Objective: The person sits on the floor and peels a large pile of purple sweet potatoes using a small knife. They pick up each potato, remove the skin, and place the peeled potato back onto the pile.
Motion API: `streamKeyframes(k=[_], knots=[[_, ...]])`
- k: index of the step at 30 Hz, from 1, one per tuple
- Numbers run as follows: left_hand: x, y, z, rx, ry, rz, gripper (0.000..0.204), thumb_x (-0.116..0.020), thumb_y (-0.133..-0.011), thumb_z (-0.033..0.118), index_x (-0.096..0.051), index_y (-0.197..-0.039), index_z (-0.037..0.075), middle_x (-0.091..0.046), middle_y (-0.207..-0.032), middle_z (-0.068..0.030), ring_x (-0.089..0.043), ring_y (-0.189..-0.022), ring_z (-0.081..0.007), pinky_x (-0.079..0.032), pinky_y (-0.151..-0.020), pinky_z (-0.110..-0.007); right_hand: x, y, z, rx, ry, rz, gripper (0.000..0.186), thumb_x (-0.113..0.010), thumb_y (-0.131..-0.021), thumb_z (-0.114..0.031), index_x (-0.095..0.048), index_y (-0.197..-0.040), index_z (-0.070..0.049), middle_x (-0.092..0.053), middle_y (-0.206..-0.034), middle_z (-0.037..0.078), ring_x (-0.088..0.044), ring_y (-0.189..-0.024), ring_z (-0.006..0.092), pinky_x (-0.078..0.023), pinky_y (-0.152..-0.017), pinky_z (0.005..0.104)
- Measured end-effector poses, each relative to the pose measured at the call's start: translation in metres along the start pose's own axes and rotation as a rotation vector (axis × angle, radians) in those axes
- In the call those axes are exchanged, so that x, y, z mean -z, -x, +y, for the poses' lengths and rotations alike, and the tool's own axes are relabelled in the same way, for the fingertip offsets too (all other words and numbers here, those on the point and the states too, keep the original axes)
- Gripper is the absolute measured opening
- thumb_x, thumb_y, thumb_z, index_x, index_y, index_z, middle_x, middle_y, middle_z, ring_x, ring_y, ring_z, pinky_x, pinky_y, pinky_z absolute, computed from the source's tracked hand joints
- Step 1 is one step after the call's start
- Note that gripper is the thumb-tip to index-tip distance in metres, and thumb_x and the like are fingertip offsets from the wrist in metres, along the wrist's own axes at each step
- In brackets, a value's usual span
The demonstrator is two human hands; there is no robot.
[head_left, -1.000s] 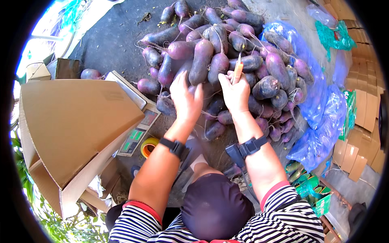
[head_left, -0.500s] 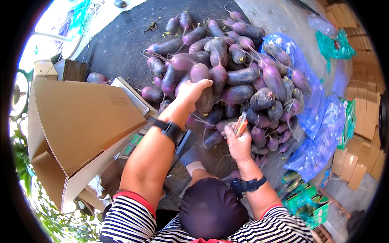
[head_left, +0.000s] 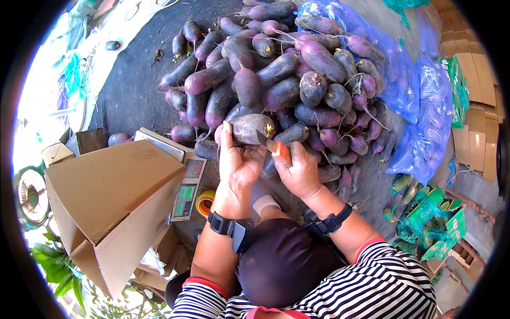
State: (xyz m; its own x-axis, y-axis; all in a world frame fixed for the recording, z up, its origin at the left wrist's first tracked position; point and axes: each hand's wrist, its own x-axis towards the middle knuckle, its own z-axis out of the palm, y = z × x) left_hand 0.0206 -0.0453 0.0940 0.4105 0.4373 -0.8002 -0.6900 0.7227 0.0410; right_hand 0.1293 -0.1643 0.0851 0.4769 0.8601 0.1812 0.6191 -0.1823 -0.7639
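Observation:
My left hand (head_left: 237, 166) holds a purple radish (head_left: 245, 129) lying sideways, its thumb and palm supporting it from the near side. In my right hand (head_left: 304, 171) is a small knife with an orange handle (head_left: 281, 152). The dark blade meets the radish near its right, leafy end, where a pale yellowish crown shows. Just beyond both hands spreads a big heap of purple radishes (head_left: 276, 69), many with long thin roots. My fingers cover part of the knife handle.
An open cardboard box (head_left: 111, 178) stands at left on a scale (head_left: 190, 183) with lit green displays. A yellow tape roll (head_left: 205, 203) lies beside the scale. Blue plastic sheeting (head_left: 425, 125) borders the heap at right. Green bags of produce (head_left: 430, 220) and stacked cardboard (head_left: 481, 133) lie further right.
My left hand has brought the radish back from the heap, turning it from upright to sideways. My right hand has moved left and brought the knife blade to it. The view has shifted.

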Motion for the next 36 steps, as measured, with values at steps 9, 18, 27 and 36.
streamKeyframes(k=[9,18,27,36], knots=[[0.008,-0.006,-0.003,-0.055,0.03,0.085,0.054,-0.068,-0.093,0.049,-0.06,-0.122,0.004,-0.067,-0.12,-0.0144,-0.063,-0.112,-0.031,-0.05,-0.101,-0.05,-0.006,0.004,0.006,0.004,0.206,-0.017,0.021,-0.071,-0.084,-0.017,-0.057,-0.095,-0.006,-0.063,-0.083,0.015,-0.065,-0.073,0.04,-0.053,-0.065,0.0479],[0.016,0.005,0.001,-0.008,-0.033,0.059,0.045,-0.07,-0.088,0.054,-0.064,-0.11,0.015,-0.068,-0.103,-0.007,-0.065,-0.093,-0.0252,-0.057,-0.081,-0.043,0.008,0.042,0.096,-0.559,0.35,-0.16,0.042,-0.062,-0.096,-0.039,-0.053,-0.101,0.002,-0.066,-0.093,0.03,-0.065,-0.088,0.0515,-0.049,-0.075,0.0596],[0.036,-0.032,0.025,-0.489,-0.251,0.208,0.05,-0.073,-0.092,0.04,-0.059,-0.125,0.005,-0.065,-0.117,-0.0078,-0.061,-0.109,-0.024,-0.05,-0.099,-0.042,-0.002,0.055,0.076,-0.622,0.028,-0.355,0.039,-0.07,-0.091,-0.035,-0.058,-0.096,0.002,-0.068,-0.082,0.026,-0.068,-0.082,0.046,-0.053,-0.072,0.0473],[0.062,-0.094,0.125,-0.683,-1.087,0.858,0.069,-0.075,-0.082,0.026,-0.049,-0.139,-0.004,-0.057,-0.136,-0.0254,-0.057,-0.126,-0.0385,-0.045,-0.107,-0.044,-0.006,0.053,0.071,-0.641,-0.042,-0.445,0.033,-0.072,-0.091,-0.031,-0.061,-0.097,0.0,-0.07,-0.081,0.018,-0.07,-0.077,0.0336,-0.054,-0.074,0.0419]])
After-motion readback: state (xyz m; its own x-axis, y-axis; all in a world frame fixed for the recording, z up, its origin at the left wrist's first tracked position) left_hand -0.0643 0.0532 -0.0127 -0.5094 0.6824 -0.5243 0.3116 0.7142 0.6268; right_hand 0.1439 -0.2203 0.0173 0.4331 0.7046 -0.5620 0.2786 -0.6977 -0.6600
